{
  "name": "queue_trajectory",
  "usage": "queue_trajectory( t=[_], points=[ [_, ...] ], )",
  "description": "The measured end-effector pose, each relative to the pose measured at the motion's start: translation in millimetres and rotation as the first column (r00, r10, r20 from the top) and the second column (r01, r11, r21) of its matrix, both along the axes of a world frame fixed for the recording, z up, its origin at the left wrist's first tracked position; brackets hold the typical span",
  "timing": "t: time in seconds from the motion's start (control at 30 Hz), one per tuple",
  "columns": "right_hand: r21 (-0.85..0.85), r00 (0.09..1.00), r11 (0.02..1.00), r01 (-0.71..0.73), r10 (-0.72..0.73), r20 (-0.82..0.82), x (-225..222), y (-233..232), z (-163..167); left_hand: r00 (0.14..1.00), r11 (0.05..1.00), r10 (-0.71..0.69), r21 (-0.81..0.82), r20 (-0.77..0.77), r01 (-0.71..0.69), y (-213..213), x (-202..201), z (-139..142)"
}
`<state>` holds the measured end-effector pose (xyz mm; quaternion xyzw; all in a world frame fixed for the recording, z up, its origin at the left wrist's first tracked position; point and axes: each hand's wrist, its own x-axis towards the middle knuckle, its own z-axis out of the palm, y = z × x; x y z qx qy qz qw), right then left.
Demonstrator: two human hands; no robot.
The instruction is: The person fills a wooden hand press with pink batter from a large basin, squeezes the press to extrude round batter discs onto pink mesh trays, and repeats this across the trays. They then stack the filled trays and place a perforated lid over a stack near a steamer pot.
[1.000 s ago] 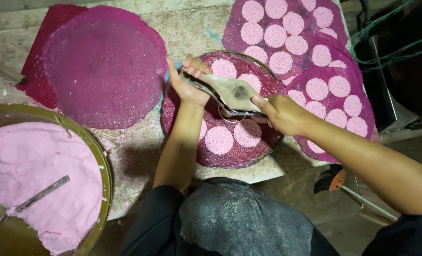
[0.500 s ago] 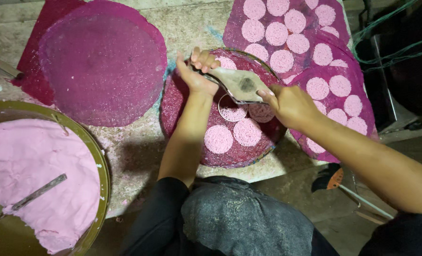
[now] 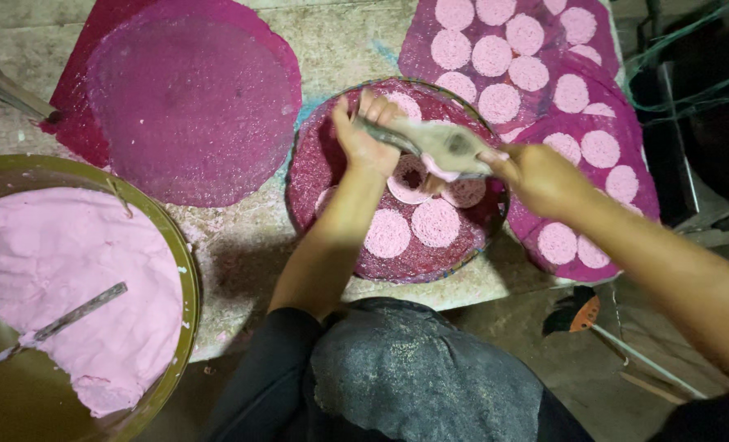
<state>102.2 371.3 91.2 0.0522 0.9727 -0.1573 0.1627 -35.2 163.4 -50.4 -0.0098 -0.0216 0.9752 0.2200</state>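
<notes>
A round magenta mesh tray (image 3: 324, 176) lies on the stone slab in front of me, with several pale pink dough discs (image 3: 436, 222) on it. Over the tray's far half, both hands hold a flat grey metal tool (image 3: 445, 144) smeared with pink dough. My left hand (image 3: 363, 133) grips its left end, fingers curled over the handle. Gripping the right end is my right hand (image 3: 538, 177). Directly below the tool sits a disc with a hollow middle (image 3: 408, 177).
A wide olive basin (image 3: 186, 282) at the left holds a slab of pink dough (image 3: 86, 286) and a metal spatula (image 3: 62, 322). An empty magenta mat (image 3: 189, 106) lies at the far left. Mats with discs (image 3: 544, 74) lie at the far right. An orange-tipped tool (image 3: 581, 313) lies on the floor.
Both hands have carried the metal tool slightly farther and to the right over the tray. More discs now show on the tray beneath and in front of it.
</notes>
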Motion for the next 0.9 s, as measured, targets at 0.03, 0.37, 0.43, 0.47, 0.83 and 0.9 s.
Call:
queue_trajectory(
  t=[0.03, 0.37, 0.43, 0.47, 0.83, 0.9],
  points=[
    [-0.051, 0.999, 0.999, -0.001, -0.002, -0.046, 0, 6, 17, 0.989, 0.995, -0.083, -0.057, -0.119, 0.077, -3, 1, 11],
    [0.122, 0.724, 0.838, -0.531, 0.524, -0.449, 54, -80, 171, 0.206, 0.664, -0.744, -0.736, -0.635, 0.131, -114, 72, 157],
    [0.284, 0.307, 0.579, -0.764, 0.714, -0.629, 53, -107, 185, 0.065, 0.630, -0.775, -0.763, -0.628, 0.145, -150, 115, 171],
    [0.298, 0.210, 0.462, -0.835, 0.769, -0.604, 50, -119, 188, 0.022, 0.612, -0.787, -0.776, -0.616, 0.154, -167, 137, 175],
    [-0.700, 0.309, 0.039, -0.713, 0.914, -0.264, 76, -224, 127, 0.332, 0.521, -0.796, -0.852, -0.506, -0.050, -342, 243, 164],
    [-0.685, 0.305, 0.010, -0.728, 0.900, -0.312, 68, -227, 129, 0.425, 0.541, -0.754, -0.841, -0.500, -0.030, -401, 254, 158]
  ],
)
